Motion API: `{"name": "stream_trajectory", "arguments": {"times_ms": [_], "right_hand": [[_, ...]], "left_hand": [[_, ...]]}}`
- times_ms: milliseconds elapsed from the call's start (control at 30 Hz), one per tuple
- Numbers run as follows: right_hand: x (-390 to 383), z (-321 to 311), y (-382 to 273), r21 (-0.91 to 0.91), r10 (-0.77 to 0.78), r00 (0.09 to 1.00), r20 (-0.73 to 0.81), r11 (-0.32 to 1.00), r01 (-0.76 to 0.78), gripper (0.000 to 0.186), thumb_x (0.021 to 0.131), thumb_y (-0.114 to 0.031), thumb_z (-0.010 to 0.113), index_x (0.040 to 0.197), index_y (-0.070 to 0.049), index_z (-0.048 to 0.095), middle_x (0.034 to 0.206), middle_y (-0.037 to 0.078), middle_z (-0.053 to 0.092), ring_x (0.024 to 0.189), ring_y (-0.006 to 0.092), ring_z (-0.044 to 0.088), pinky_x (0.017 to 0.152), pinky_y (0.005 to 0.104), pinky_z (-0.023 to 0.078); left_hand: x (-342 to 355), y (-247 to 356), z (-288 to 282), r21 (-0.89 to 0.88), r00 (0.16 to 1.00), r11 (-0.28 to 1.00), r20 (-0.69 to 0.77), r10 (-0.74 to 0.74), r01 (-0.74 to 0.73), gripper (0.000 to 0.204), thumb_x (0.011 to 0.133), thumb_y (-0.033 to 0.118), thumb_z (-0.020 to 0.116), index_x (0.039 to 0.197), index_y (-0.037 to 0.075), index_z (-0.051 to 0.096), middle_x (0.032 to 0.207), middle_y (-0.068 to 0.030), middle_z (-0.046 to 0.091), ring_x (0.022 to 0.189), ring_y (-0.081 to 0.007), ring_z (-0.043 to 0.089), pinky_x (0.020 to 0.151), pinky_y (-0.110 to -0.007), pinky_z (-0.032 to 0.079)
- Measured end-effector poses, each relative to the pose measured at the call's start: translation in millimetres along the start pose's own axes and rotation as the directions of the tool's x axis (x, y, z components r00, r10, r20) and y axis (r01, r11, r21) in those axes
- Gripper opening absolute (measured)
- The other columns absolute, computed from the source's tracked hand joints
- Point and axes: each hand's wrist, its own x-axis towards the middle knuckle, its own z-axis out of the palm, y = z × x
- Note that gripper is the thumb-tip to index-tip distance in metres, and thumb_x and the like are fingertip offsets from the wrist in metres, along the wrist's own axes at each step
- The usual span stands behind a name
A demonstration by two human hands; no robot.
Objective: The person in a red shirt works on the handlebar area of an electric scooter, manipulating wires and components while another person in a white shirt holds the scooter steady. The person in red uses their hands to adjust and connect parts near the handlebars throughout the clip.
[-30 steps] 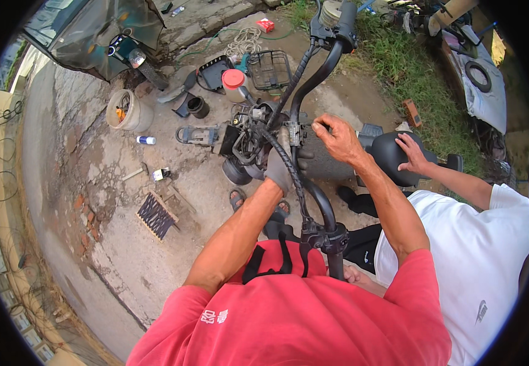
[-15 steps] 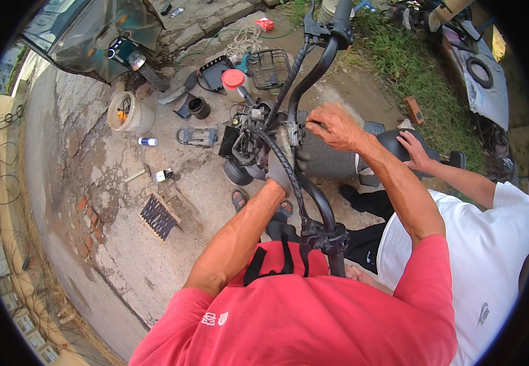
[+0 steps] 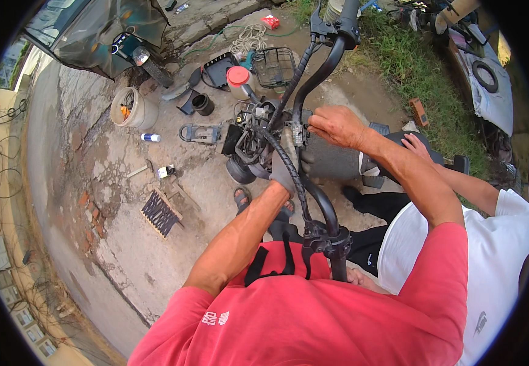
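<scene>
Head view: the black handlebar (image 3: 320, 76) is set across the centre of the scene, one end far and one end near, with the metal clamp (image 3: 299, 133) located at its middle. The left hand (image 3: 281, 169), gloved in grey, is placed just on the near side of the clamp; it is partly covered by a wrapped cable (image 3: 302, 195), so what is gripped cannot be told. The right hand (image 3: 337, 126), ungloved, is held just right of the clamp, its fingers curled toward the thumb; whether a small part is pinched there cannot be told. On the ground to the left, a grey bracket (image 3: 198, 133), a black cup (image 3: 202, 104) and a pale bucket (image 3: 144, 116) are placed. A red-lidded jar (image 3: 237, 76) is positioned farther away. To the right, a black seat (image 3: 397, 138) is touched by a co-worker's hand (image 3: 418, 147)
</scene>
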Motion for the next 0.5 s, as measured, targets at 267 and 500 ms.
{"name": "stream_trajectory", "arguments": {"times_ms": [267,500], "right_hand": [[-14.0,25.4,0.3,0.129,0.290,0.957,0.010,0.949,-0.289,0.037,0.102,-0.038,0.062,0.086,-0.006,0.056,0.076,0.015,0.056,0.075,0.0405,0.058,0.067,0.0501,0.046],[-19.6,30.4,-9.3,0.065,0.421,0.904,-0.081,0.907,-0.416,0.054,0.104,-0.054,0.056,0.081,-0.005,0.054,0.073,0.017,0.054,0.072,0.0433,0.056,0.064,0.0508,0.044]], "left_hand": [[15.0,-11.8,-7.0,0.017,0.998,0.998,0.017,0.060,-0.061,0.067,0.107,0.070,0.030,0.100,0.012,0.062,0.060,-0.0052,0.061,0.041,-0.0148,0.050,0.039,-0.030,0.042],[12.7,-7.4,-4.6,-0.007,0.999,0.999,-0.025,0.043,-0.043,0.066,0.107,0.069,0.030,0.097,0.011,0.061,0.059,-0.0047,0.058,0.040,-0.0152,0.048,0.036,-0.032,0.041]]}}
